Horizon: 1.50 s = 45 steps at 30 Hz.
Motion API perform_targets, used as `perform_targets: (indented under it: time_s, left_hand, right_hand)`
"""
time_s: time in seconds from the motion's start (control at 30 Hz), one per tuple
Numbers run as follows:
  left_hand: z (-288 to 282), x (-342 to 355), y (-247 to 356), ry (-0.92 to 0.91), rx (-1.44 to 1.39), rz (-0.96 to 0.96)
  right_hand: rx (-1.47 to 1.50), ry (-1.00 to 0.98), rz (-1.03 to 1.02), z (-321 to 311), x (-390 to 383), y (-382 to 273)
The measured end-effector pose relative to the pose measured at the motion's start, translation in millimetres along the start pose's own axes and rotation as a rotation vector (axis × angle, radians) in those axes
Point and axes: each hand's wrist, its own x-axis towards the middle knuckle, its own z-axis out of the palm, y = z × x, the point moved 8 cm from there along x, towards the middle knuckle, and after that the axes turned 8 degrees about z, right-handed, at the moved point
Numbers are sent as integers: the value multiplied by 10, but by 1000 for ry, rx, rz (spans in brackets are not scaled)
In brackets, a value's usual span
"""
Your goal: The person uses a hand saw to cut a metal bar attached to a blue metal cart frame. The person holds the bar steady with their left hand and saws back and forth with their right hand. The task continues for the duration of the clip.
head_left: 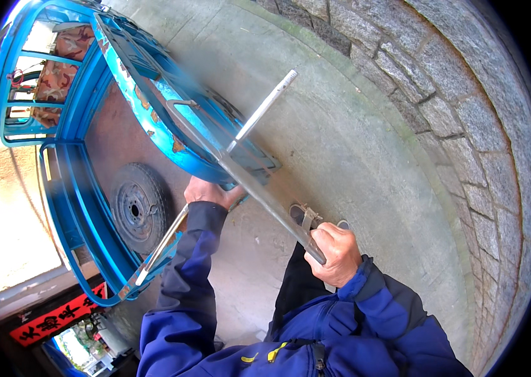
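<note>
My right hand [333,251] is closed round the lower end of a long grey metal bar [272,200]. The bar slants up and away to the left. Near its far end a pale straight pipe [262,112] sticks out to the right, and a thinner bent rod [191,119] runs on beyond it. Part of the bar crosses in front of the blue cargo bed's side panel [171,141], whose paint is chipped and rusty. At this panel's near end my left hand [208,192] grips the edge, its fingers partly hidden.
Inside the rusty bed lies a spare wheel [138,206]. A pale rod [164,244] slants across the bed's near opening. The blue cab [33,81] is at the far left. A stone wall [448,119] curves along the right of the concrete ground [366,163]. My shoe [303,215] shows below the bar.
</note>
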Motion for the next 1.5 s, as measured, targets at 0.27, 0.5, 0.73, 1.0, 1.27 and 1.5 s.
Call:
perform_targets:
  time_s: [0.27,0.5,0.73,1.0,1.27,1.5]
  left_hand:
    - [-19,15,22,2,-54,-44]
    - [-38,46,51,-73,-73,-73]
    - [16,25,-14,-46,-46,-55]
    - [61,-9,-77,13,-25,-14]
    - [93,-30,-108,-12,-2,-9]
    - [33,7,-27,-16,2,-28]
  right_hand:
    - [-87,-120,8,169,195,75]
    - [-64,-83,-6,340,460,67]
    - [-23,-37,-37,287,385,103]
    - [-41,-65,0,22,-8,98]
    - [-67,-75,-7,-13,99,-20]
    - [-27,-8,-46,207,432,29]
